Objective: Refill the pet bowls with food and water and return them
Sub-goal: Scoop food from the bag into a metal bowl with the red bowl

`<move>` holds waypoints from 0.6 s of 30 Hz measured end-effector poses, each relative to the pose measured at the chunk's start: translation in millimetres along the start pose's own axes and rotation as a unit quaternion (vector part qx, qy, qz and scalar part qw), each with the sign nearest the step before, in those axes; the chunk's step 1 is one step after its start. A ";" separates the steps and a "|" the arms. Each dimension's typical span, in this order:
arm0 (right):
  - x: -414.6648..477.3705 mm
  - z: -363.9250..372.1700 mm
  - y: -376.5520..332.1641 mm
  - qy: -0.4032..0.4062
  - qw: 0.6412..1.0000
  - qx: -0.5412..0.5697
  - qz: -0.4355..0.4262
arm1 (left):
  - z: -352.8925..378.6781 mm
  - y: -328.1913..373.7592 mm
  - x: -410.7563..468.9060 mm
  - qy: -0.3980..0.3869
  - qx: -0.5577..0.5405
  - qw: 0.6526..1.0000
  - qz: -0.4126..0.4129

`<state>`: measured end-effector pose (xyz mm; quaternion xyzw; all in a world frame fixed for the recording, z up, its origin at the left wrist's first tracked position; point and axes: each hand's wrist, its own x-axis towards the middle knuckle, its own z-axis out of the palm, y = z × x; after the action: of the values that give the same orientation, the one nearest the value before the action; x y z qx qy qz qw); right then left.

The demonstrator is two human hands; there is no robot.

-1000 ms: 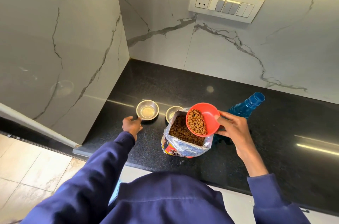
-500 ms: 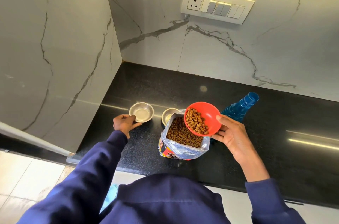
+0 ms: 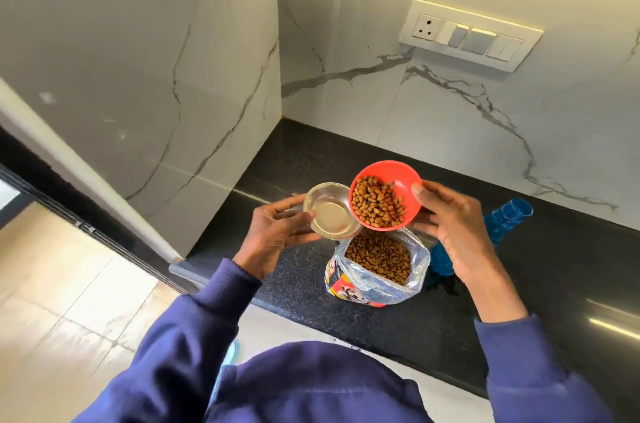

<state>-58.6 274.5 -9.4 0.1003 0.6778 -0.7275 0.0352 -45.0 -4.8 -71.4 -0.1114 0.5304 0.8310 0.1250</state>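
Left hand point(image 3: 277, 235): you gripped the steel bowl point(image 3: 330, 211), lifted.
Right hand point(image 3: 453, 225): you held the red bowl point(image 3: 386, 195) of kibble point(image 3: 377, 206), its rim over the steel bowl's.
Food bag point(image 3: 377, 266): stood open below both hands.

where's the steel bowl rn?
Head view, left of centre: the steel bowl is held in the left hand above the counter, right beside the red bowl of kibble, up-left of the open food bag.

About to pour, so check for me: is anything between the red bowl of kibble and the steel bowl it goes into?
Nothing visible. The right hand holds the red bowl tilted, its rim right beside the steel bowl in the left hand, both above the open food bag. The steel bowl looks empty.
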 end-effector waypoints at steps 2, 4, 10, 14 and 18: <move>2.4 7.6 -6.0 -0.018 0.998 -0.043 -0.036 | 5.6 -3.0 -5.8 -0.006 -0.002 1.000 -0.004; 5.4 13.0 -6.3 -0.028 0.992 -0.101 -0.068 | 9.9 -6.1 -9.3 -0.011 0.001 1.000 -0.007; 9.1 16.1 -2.2 -0.024 0.953 -0.271 -0.136 | 22.5 -9.7 -16.8 -0.022 0.006 1.000 0.012; 7.6 12.6 -4.2 -0.023 0.939 -0.300 -0.166 | 29.1 -11.4 -18.0 -0.014 -0.002 1.000 0.011; 5.1 9.2 -7.3 -0.026 0.936 -0.303 -0.179 | 34.1 -11.3 -18.2 -0.005 -0.003 1.000 0.009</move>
<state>-65.8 266.4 -2.8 -0.0570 0.8716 -0.4843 -0.0497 -25.9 29.2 -61.2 -0.1026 0.5282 0.8343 0.1202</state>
